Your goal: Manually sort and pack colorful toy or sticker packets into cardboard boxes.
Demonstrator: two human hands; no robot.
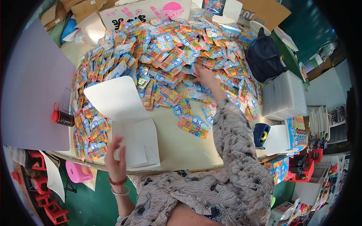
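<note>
A large heap of small colourful packets (171, 58), blue, yellow and red, covers the far half of the table. My right hand (205, 76) reaches into the heap's middle, thumb and fingers apart and touching the packets there; no packet shows lifted in it. Several loose packets (194, 126) lie in front of the heap, left of my right forearm. An unfolded white cardboard box (132, 128), its long flap (111, 96) raised, lies at the table's near edge, left of centre. My left hand (116, 160) hovers by its left side, fingers spread, holding nothing.
On the right stand a black bag (264, 56), a stack of clear plastic trays (284, 96) and a blue tape dispenser (261, 135). A black bottle with a red lid (63, 117) is at the left. Below the table's left side is a pink stool (78, 172).
</note>
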